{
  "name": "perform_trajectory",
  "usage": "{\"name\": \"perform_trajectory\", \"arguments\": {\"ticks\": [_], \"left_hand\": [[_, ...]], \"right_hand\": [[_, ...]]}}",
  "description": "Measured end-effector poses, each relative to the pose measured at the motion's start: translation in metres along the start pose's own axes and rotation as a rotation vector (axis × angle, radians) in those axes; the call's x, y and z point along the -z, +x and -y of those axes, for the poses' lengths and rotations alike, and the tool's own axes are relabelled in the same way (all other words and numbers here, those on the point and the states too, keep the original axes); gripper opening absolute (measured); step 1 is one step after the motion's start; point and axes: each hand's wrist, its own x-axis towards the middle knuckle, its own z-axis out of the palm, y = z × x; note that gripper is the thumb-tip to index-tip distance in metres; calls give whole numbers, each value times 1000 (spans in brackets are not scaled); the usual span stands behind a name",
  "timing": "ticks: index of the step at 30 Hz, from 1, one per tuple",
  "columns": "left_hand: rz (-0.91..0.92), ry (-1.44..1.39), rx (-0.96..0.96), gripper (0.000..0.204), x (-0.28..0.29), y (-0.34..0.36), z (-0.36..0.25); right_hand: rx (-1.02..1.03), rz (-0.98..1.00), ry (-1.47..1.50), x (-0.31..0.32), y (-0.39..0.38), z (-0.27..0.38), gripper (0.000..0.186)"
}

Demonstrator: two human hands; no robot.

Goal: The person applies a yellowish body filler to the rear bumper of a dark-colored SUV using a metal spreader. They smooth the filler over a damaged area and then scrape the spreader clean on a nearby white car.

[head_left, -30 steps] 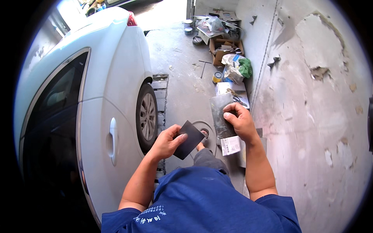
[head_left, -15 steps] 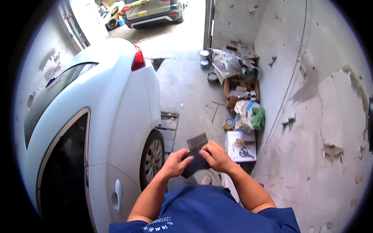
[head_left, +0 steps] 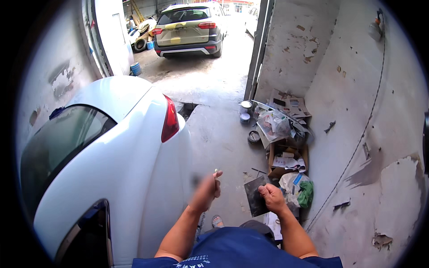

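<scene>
My right hand grips a dark grey rectangular sheet at its right edge, with the thumb on top. The sheet looks thin and stays tilted in front of me. My left hand is raised to the left of it, apart from the sheet and smeared by motion. Its fingers look curled, and a dark blur shows at its far left side; what they hold cannot be made out. Close to the left hand is the side of a white car with a red tail light.
Along the right wall sit a cardboard box, a bag with green plastic, and several cans. A T-shaped metal tool lies on the floor. Another car stands outside the doorway.
My hands have come apart; both were on the dark sheet material. The right hand moved right with a sheet, the left moved left. The view has tilted up toward the doorway.
</scene>
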Motion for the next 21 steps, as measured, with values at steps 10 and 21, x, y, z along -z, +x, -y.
{"name": "perform_trajectory", "arguments": {"ticks": [10,21], "left_hand": [[104,-251,17,64,10,129,-59],[-102,156,-211,61,17,347,-81]], "right_hand": [[-54,-22,136,16,181,15,20],[194,22,611,3,420,-7,63]]}}
